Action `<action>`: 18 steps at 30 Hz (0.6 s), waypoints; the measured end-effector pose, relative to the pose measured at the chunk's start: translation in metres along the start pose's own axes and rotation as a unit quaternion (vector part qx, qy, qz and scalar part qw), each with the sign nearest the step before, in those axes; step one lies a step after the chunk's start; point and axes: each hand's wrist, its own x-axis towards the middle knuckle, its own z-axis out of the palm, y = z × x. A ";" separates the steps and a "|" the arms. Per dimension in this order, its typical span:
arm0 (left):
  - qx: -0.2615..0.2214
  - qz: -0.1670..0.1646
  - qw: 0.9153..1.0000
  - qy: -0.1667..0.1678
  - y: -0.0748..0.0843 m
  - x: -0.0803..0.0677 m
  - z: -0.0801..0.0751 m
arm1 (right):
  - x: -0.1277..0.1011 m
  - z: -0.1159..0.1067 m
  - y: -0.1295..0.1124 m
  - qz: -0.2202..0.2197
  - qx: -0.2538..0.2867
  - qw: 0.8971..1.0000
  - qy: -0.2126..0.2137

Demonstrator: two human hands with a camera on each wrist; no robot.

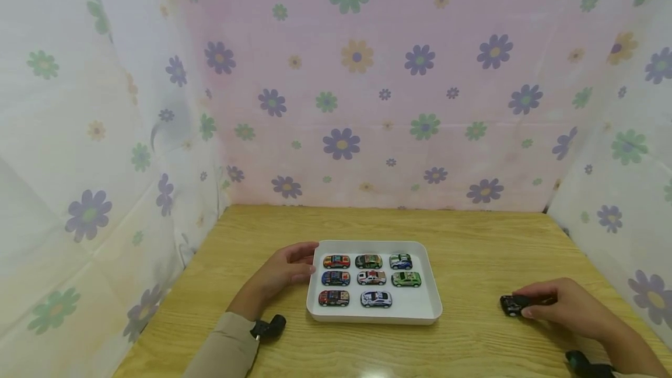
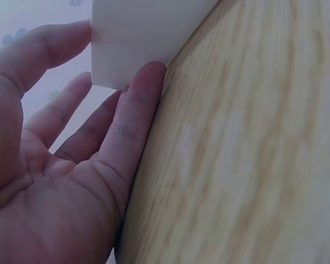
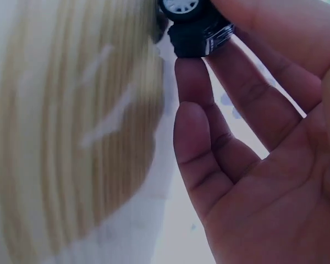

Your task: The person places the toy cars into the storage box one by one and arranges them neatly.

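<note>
Head view, wooden table, floral curtain walls around it

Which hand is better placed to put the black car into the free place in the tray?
Right. The right hand already pinches the black toy car, and the empty slot lies on the tray's right side. The left hand only touches the tray's left edge.

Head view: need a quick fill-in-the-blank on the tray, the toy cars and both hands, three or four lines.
1. The white tray holds ____ toy cars.
2. The right hand pinches a ____ toy car to the right of the tray.
3. The left hand touches the tray's ____ edge.
4. The tray rests on a ____ table.

Missing words: eight; black; left; wooden
</note>
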 end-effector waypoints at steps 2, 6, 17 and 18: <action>0.001 -0.001 1.000 0.001 0.000 0.000 0.000 | 0.004 0.002 -0.005 -0.003 -0.012 1.000 0.009; 0.003 -0.001 1.000 0.003 0.000 0.000 0.000 | 0.011 0.003 -0.015 -0.008 -0.011 1.000 0.020; 0.000 0.004 1.000 -0.001 -0.003 0.001 -0.001 | 0.026 0.006 -0.045 -0.043 0.016 0.998 0.031; 0.001 0.005 1.000 -0.001 -0.003 0.000 0.000 | 0.027 0.006 -0.047 -0.046 0.017 0.998 0.033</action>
